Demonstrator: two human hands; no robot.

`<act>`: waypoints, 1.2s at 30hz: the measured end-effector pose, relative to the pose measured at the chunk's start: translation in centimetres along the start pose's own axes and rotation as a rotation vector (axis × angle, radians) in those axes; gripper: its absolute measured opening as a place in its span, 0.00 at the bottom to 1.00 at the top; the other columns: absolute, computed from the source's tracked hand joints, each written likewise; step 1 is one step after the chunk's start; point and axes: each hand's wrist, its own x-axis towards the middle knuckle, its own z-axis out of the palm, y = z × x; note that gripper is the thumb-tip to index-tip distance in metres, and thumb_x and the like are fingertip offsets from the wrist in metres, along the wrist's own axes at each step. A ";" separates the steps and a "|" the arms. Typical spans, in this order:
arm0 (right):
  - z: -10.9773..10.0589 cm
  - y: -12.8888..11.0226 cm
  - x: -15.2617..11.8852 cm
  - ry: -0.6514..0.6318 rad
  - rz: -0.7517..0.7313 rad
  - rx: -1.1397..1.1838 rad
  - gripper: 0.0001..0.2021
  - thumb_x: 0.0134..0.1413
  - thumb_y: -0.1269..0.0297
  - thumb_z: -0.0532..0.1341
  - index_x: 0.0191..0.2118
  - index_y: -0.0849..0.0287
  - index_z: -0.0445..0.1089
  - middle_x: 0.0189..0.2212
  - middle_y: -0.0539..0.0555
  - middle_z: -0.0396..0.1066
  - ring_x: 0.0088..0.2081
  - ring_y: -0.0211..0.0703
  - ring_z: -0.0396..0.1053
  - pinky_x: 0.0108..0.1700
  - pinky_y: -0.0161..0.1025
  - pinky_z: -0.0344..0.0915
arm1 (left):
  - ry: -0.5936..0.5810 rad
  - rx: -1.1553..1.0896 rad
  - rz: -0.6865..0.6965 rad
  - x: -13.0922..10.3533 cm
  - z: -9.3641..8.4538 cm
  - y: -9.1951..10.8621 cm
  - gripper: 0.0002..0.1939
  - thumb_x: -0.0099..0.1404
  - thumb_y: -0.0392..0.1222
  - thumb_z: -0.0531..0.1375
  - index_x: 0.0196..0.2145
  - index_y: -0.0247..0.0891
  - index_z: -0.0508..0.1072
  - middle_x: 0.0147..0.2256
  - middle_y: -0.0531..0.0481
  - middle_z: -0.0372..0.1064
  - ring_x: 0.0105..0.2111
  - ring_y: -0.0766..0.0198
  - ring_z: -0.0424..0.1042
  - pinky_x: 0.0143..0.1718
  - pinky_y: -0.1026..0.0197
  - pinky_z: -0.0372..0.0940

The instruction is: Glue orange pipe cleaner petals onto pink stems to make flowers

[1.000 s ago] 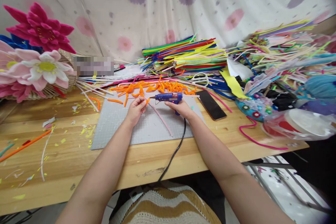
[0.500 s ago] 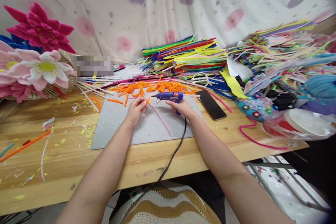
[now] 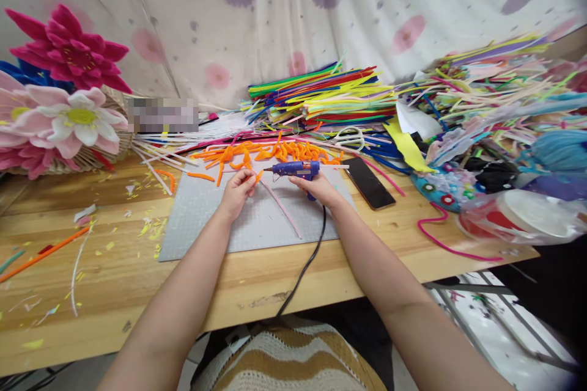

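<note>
My left hand is closed, its fingertips pinching a small orange pipe cleaner piece. My right hand grips a blue hot glue gun, its nozzle pointing left, just above the orange piece; whether the tip touches it I cannot tell. A glue stick sticks out of the gun's back. Between my hands a pale pink pipe cleaner slants down over the grey cutting mat. Bent orange pipe cleaner pieces lie heaped along the mat's far edge.
A phone and scissors lie right of the mat. Bundled colourful pipe cleaners stand behind, with mixed craft materials at right. Fuzzy flowers fill the left. The gun's black cord runs over the table's front edge.
</note>
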 end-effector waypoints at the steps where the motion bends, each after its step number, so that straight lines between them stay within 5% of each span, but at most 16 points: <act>1: 0.0 0.0 0.0 -0.003 -0.002 0.003 0.18 0.37 0.48 0.62 0.25 0.59 0.62 0.17 0.46 0.57 0.21 0.32 0.53 0.25 0.33 0.51 | 0.002 -0.002 0.000 0.0 0.0 0.0 0.10 0.45 0.39 0.65 0.25 0.35 0.69 0.22 0.55 0.60 0.20 0.75 0.57 0.18 0.70 0.51; 7: 0.1 -0.1 -0.3 -0.081 0.023 -0.002 0.19 0.36 0.48 0.63 0.23 0.59 0.60 0.16 0.45 0.55 0.20 0.31 0.52 0.23 0.33 0.50 | -0.008 0.004 0.009 0.0 0.0 -0.1 0.09 0.46 0.39 0.65 0.25 0.35 0.68 0.22 0.55 0.59 0.20 0.75 0.57 0.18 0.71 0.50; 14: 0.0 -0.3 0.0 0.013 0.006 0.019 0.18 0.36 0.49 0.62 0.26 0.59 0.63 0.17 0.46 0.57 0.21 0.32 0.53 0.25 0.34 0.52 | -0.010 0.005 0.005 0.0 0.0 -0.1 0.09 0.46 0.39 0.65 0.25 0.36 0.68 0.22 0.55 0.59 0.20 0.75 0.57 0.18 0.70 0.51; 21: 0.1 -0.3 -0.3 -0.081 0.027 0.032 0.18 0.35 0.48 0.63 0.25 0.59 0.63 0.16 0.45 0.57 0.19 0.31 0.52 0.23 0.33 0.51 | -0.007 -0.018 -0.004 -0.1 0.0 0.1 0.09 0.46 0.39 0.65 0.25 0.36 0.69 0.22 0.55 0.59 0.20 0.76 0.56 0.18 0.71 0.50; 27: -0.1 -0.2 -0.1 0.021 0.001 0.042 0.18 0.36 0.48 0.62 0.25 0.60 0.62 0.17 0.45 0.57 0.20 0.31 0.53 0.25 0.33 0.52 | 0.002 -0.043 -0.043 0.0 -0.1 0.2 0.10 0.45 0.39 0.64 0.26 0.36 0.68 0.22 0.55 0.61 0.20 0.74 0.59 0.18 0.70 0.52; 36: 0.1 -0.3 -0.3 -0.053 0.017 0.004 0.19 0.35 0.48 0.63 0.26 0.60 0.64 0.17 0.46 0.58 0.20 0.32 0.53 0.24 0.33 0.52 | -0.017 -0.061 -0.049 0.0 0.0 0.3 0.09 0.47 0.39 0.64 0.26 0.35 0.67 0.22 0.54 0.61 0.20 0.74 0.60 0.18 0.70 0.51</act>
